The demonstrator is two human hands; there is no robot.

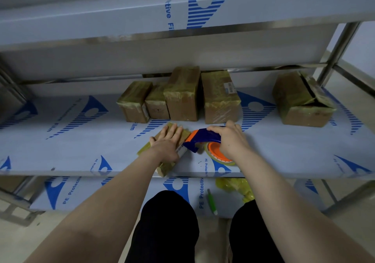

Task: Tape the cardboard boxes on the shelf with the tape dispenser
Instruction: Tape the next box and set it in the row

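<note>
**Clerk:** Entry one, the item being worked?

**Keeper:** Small cardboard box, lying at the near edge of the shelf. The left hand is pressing down on it, fingers straight and spread. The right hand is gripping the tape dispenser, fingers curled round its handle. The dispenser's nose appears to be touching the box's right side.

**Clerk:** Handling note?

**Keeper:** As a judgement: keep pinning the box so it is not sliding, and draw the tape steadily along the seam. The left fingers are lying in that path.

**Clerk:** Entry two, surroundings?

**Keeper:** Four taped boxes are standing in a far row. An open-flapped box is sitting far right, probably awaiting tape. A green tool and a yellow scrap are lying on the lower shelf.
</note>
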